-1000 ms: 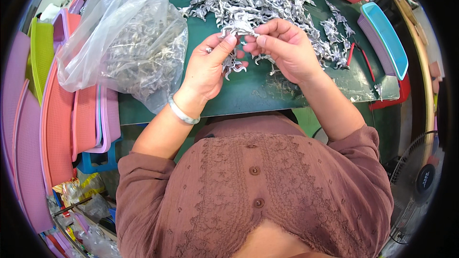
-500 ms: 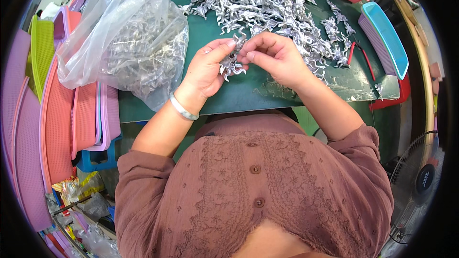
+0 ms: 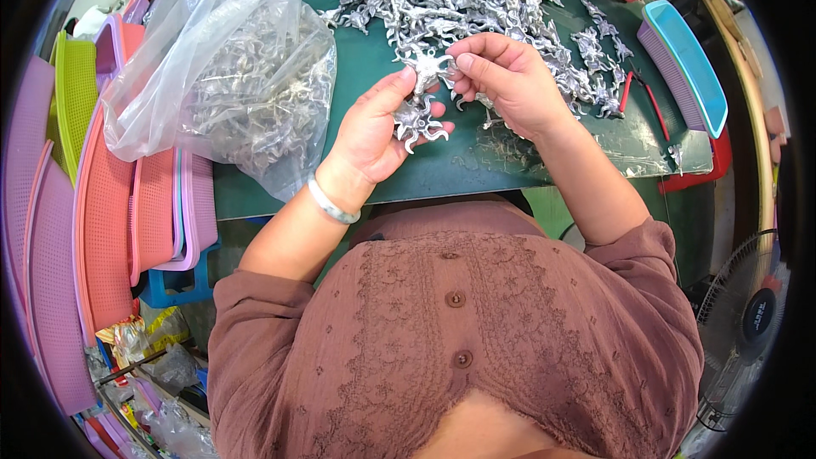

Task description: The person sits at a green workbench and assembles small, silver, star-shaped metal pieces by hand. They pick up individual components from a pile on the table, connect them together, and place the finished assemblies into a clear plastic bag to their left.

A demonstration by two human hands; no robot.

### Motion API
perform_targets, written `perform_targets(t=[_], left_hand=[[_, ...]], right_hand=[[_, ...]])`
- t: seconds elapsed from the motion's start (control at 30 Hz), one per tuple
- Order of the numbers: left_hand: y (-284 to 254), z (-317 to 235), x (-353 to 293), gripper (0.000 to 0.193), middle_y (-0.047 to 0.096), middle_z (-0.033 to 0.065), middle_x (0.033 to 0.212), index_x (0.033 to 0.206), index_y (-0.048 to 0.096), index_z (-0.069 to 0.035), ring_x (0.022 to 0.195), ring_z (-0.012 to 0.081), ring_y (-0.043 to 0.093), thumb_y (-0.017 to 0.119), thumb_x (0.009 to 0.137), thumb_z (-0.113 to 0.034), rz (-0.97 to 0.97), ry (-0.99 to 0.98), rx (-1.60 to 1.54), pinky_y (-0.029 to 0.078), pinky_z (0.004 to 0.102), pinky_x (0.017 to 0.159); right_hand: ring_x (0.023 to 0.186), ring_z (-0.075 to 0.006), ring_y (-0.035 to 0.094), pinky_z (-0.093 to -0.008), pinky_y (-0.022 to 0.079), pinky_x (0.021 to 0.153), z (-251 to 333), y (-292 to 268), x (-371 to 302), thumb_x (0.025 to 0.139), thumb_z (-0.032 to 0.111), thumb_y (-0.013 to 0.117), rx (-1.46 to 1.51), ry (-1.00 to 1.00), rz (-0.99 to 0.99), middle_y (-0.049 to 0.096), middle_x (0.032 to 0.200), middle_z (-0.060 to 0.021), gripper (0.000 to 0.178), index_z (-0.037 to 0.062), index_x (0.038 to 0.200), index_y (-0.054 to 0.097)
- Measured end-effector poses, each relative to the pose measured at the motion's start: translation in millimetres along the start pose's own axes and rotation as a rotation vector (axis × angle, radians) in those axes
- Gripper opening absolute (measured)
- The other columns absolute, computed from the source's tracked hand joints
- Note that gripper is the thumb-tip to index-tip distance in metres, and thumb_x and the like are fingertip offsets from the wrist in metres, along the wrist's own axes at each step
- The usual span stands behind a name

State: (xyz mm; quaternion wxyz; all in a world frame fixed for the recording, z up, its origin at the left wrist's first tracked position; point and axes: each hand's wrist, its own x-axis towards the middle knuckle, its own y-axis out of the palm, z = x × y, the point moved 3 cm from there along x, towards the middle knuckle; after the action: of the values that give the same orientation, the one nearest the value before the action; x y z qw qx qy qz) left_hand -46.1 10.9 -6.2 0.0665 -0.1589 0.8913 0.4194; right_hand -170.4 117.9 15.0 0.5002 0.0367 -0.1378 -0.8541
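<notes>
My left hand [image 3: 370,123] is closed round two small silver metal castings with curling arms. The upper casting [image 3: 427,70] stands up between thumb and fingers. Below it, the lower casting [image 3: 419,123] lies against the fingers. My right hand [image 3: 508,81] pinches the right edge of the upper casting with thumb and forefinger; its other fingers are curled, and a small silver piece shows just under them. Behind both hands spreads a large heap of like castings [image 3: 476,4] on the green table [image 3: 365,59].
Left of my hands, a clear plastic bag [image 3: 255,93] bulges with more castings. Red-handled pliers [image 3: 653,106] lie to the right, near a blue basket [image 3: 688,64]. Stacked purple and coral baskets [image 3: 106,229] line the left. A fan [image 3: 752,314] stands at lower right.
The upper casting has turned and now shows its broad face. My right hand has shifted slightly right and up, and the lower casting shows more fully in my left hand.
</notes>
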Motion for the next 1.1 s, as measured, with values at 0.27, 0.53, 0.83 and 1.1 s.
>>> perform_targets(t=[0.27, 0.53, 0.83, 1.1], left_hand=[[0.7, -3.0, -4.8, 0.026, 0.057, 0.0098, 0.093, 0.106, 0.051, -0.001, 0.073, 0.0191, 0.060, 0.049, 0.089, -0.021, -0.047, 0.000, 0.143, 0.055, 0.0401, 0.065], [1.4, -2.3, -4.4, 0.024, 0.058, 0.0107, 0.090, 0.105, 0.050, -0.002, 0.069, 0.0195, 0.062, 0.050, 0.088, -0.018, -0.010, -0.044, 0.129, 0.056, 0.0391, 0.061], [4.1, -3.9, -4.9, 0.022, 0.059, 0.0113, 0.089, 0.105, 0.048, -0.001, 0.069, 0.0197, 0.063, 0.048, 0.088, -0.015, 0.043, -0.068, 0.108, 0.056, 0.0380, 0.060], [7.7, -2.1, -6.0, 0.019, 0.058, 0.0077, 0.089, 0.100, 0.051, -0.001, 0.070, 0.0164, 0.060, 0.056, 0.083, -0.010, 0.013, -0.038, 0.218, 0.055, 0.0343, 0.061]], right_hand=[[0.063, -0.0088, 0.054, -0.0214, 0.045, 0.058, 2.3, -2.2, 0.6, 0.084, 0.009, 0.054, -0.058, -0.010, -0.019, 0.059, 0.074, -0.0038, 0.016, -0.0017, 0.095, 0.059], [0.067, -0.0086, 0.055, -0.0211, 0.045, 0.062, 5.8, -5.5, -0.2, 0.086, 0.008, 0.053, -0.085, 0.005, 0.013, 0.059, 0.078, -0.0034, 0.016, -0.0011, 0.097, 0.059], [0.067, -0.0090, 0.056, -0.0213, 0.045, 0.062, 2.2, -9.2, 1.3, 0.086, 0.008, 0.052, -0.077, 0.008, 0.027, 0.059, 0.077, -0.0036, 0.016, -0.0010, 0.098, 0.058], [0.065, -0.0092, 0.055, -0.0213, 0.045, 0.060, 2.4, -8.8, 0.2, 0.086, 0.009, 0.053, -0.079, 0.014, 0.013, 0.059, 0.076, -0.0041, 0.016, -0.0018, 0.097, 0.058]])
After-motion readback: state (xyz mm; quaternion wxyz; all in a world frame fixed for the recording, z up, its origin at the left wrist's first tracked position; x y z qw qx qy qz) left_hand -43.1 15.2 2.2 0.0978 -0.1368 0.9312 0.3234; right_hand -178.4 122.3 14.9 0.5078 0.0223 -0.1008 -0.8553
